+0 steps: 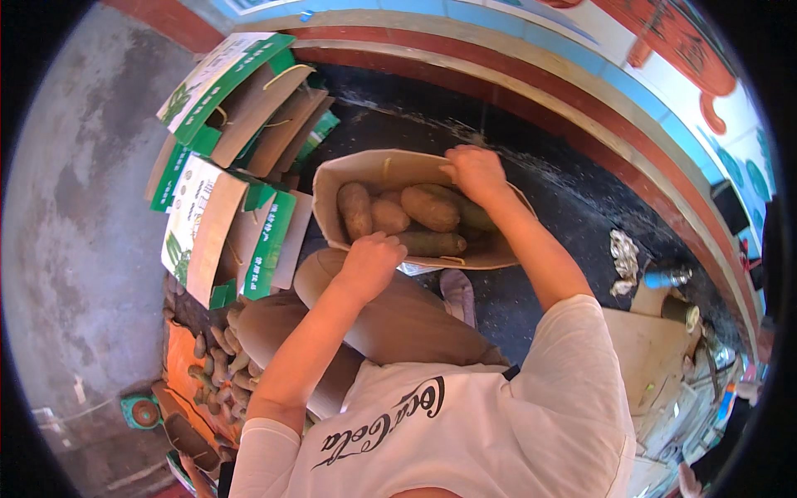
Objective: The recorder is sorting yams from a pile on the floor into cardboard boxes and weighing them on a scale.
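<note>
An open cardboard box (339, 171) with plain brown inner walls stands on the floor in front of my knees. Several thick brown tubers (432, 209) lie inside it, their exact kind not plain. Fingers curled, my left hand (371, 267) grips the box's near rim. My right hand (476, 173) is closed over the far rim, toward its right end. Both palms face away, so part of each grip is hidden. A thin cord handle shows at the far wall.
Green-and-white cartons (274, 228) are stacked to the left. Below them, a heap of tubers (220, 373) lies on an orange sheet (178, 353). At right are crumpled foil-like wrapping (623, 259), a blue bottle-like item (667, 278) and flat cardboard (643, 353). A tiled wall rises beyond.
</note>
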`<action>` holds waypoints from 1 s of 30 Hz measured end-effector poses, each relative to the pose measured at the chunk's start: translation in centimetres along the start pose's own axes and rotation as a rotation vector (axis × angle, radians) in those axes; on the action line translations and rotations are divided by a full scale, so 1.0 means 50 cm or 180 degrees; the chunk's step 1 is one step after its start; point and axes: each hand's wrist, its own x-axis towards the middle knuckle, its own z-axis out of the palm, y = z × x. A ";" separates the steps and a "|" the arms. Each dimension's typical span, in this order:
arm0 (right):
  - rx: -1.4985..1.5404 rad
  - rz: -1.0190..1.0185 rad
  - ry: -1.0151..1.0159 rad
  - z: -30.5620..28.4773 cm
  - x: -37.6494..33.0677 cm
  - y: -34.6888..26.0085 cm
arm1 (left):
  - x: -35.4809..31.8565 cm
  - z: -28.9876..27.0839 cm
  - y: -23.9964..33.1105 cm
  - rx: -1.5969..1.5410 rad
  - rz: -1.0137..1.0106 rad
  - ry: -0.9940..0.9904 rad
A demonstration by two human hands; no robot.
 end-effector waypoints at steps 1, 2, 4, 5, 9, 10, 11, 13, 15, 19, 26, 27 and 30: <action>-0.0057 0.0241 0.0087 -0.020 -0.043 0.022 | 0.015 -0.004 0.022 -0.0057 0.0227 0.0024; -0.0121 0.0480 0.0169 -0.043 -0.088 0.043 | 0.031 -0.004 0.045 -0.0122 0.0453 0.0051; -0.0278 0.0983 -0.0034 -0.104 -0.182 0.072 | 0.063 0.007 0.098 -0.0263 0.0820 0.0136; -0.0372 0.1198 -0.0032 -0.130 -0.232 0.084 | 0.076 0.014 0.129 -0.0359 0.1112 0.0215; -0.0834 0.1887 -0.0012 -0.222 -0.462 0.132 | 0.127 0.049 0.272 -0.0642 0.1870 0.0104; -0.0993 0.2084 -0.0025 -0.251 -0.527 0.135 | 0.139 0.060 0.314 -0.0822 0.2071 0.0098; -0.1082 0.2245 0.0006 -0.262 -0.605 0.156 | 0.148 0.068 0.358 -0.0842 0.2287 0.0037; -0.1178 0.2528 0.0216 -0.303 -0.732 0.158 | 0.152 0.093 0.430 -0.0925 0.2578 0.0004; -0.1239 0.3080 -0.0285 -0.347 -0.805 0.141 | 0.157 0.100 0.475 -0.1150 0.2690 -0.0149; -0.2055 0.3595 -0.1218 -0.296 -1.007 0.187 | 0.186 -0.001 0.416 -0.1317 0.2315 -0.0359; -0.1821 0.4556 -0.1457 -0.254 -1.129 0.326 | 0.048 -0.135 0.078 -0.1518 0.0280 0.1283; -0.1760 0.4474 -0.1184 -0.252 -1.058 0.330 | 0.003 -0.146 0.034 -0.1380 -0.0097 0.1463; -0.1824 0.4227 -0.0573 -0.236 -0.947 0.361 | -0.111 -0.180 -0.037 -0.1545 -0.1139 0.2267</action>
